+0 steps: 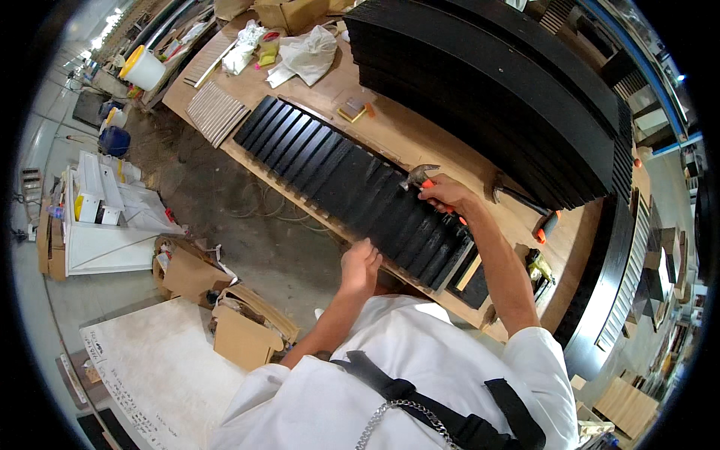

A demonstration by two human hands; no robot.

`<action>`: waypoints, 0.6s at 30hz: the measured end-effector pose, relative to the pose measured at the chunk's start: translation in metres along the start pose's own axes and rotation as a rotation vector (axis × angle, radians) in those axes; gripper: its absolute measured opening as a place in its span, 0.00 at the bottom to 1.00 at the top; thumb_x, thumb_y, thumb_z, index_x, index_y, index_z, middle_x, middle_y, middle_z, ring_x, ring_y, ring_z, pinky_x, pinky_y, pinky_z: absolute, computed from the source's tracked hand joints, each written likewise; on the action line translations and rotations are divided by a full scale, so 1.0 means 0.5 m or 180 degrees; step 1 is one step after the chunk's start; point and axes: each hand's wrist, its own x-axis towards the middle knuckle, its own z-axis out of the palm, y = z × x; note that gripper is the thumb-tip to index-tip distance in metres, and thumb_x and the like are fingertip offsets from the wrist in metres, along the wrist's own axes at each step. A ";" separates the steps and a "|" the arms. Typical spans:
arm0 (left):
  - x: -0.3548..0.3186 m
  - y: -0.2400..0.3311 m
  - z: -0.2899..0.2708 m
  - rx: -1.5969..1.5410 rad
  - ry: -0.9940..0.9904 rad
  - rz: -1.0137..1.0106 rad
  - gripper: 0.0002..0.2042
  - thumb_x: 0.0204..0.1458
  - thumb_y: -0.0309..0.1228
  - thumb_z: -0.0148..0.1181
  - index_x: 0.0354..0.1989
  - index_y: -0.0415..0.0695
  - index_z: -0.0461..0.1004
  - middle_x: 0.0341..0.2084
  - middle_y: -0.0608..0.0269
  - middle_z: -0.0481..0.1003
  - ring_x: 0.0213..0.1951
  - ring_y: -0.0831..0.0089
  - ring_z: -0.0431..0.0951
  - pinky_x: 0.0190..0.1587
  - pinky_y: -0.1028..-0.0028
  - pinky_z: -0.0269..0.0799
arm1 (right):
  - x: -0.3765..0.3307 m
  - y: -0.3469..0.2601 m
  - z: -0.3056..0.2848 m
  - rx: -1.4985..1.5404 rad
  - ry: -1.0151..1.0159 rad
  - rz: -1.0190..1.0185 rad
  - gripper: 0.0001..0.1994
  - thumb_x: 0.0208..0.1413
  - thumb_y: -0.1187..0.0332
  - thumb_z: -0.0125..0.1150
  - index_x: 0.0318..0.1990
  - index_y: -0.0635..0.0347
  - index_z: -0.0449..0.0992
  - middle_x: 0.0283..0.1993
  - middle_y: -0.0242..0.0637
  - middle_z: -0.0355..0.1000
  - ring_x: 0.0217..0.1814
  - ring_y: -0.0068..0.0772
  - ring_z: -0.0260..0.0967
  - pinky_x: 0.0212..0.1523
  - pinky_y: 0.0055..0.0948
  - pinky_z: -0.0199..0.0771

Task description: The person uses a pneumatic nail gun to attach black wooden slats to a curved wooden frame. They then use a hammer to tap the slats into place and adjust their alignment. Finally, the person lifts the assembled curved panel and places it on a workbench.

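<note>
A long black slatted panel (319, 163) lies across the wooden workbench (330, 217) in front of me. My right hand (448, 192) grips a claw hammer (420, 177) by its orange and black handle, close below the metal head, just over the panel's far side. At the panel's near edge rests my left hand (361, 264), its fingers curled together. Whatever those fingers may pinch is hidden. A second hammer (521, 199) with a dark shaft and orange grip lies on the bench beyond my right forearm.
Tall stacks of curved black panels (487, 97) stand at the far right. Bare wood slats (216, 112), a white plastic bag (306, 56) and a small yellowish block (351, 109) lie on the bench. Cardboard boxes (247, 330) and a white board (154, 375) sit at lower left.
</note>
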 end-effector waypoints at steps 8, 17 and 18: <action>-0.033 0.003 0.006 0.0197 -0.0056 -0.0221 0.26 0.64 0.34 0.52 0.61 0.24 0.56 0.62 0.35 0.62 0.66 0.47 0.62 0.68 0.53 0.61 | -0.037 0.017 -0.019 0.0100 0.0315 -0.0009 0.05 0.53 0.69 0.63 0.33 0.59 0.74 0.21 0.26 0.66 0.15 0.18 0.58 0.15 0.23 0.56; -0.003 -0.035 -0.049 0.2308 -0.1414 0.0640 0.06 0.60 0.20 0.50 0.44 0.33 0.64 0.46 0.46 0.72 0.52 0.58 0.74 0.58 0.62 0.72 | -0.044 0.076 -0.023 -0.0350 0.0341 -0.0137 0.08 0.51 0.66 0.64 0.25 0.56 0.73 0.19 0.30 0.67 0.15 0.22 0.58 0.16 0.28 0.57; -0.003 -0.036 -0.058 0.3211 -0.1598 0.1383 0.05 0.58 0.15 0.50 0.39 0.35 0.64 0.43 0.48 0.74 0.49 0.62 0.76 0.55 0.64 0.75 | -0.042 0.080 -0.012 -0.0164 0.0512 -0.0222 0.07 0.50 0.66 0.65 0.25 0.55 0.74 0.20 0.30 0.68 0.17 0.23 0.59 0.18 0.31 0.57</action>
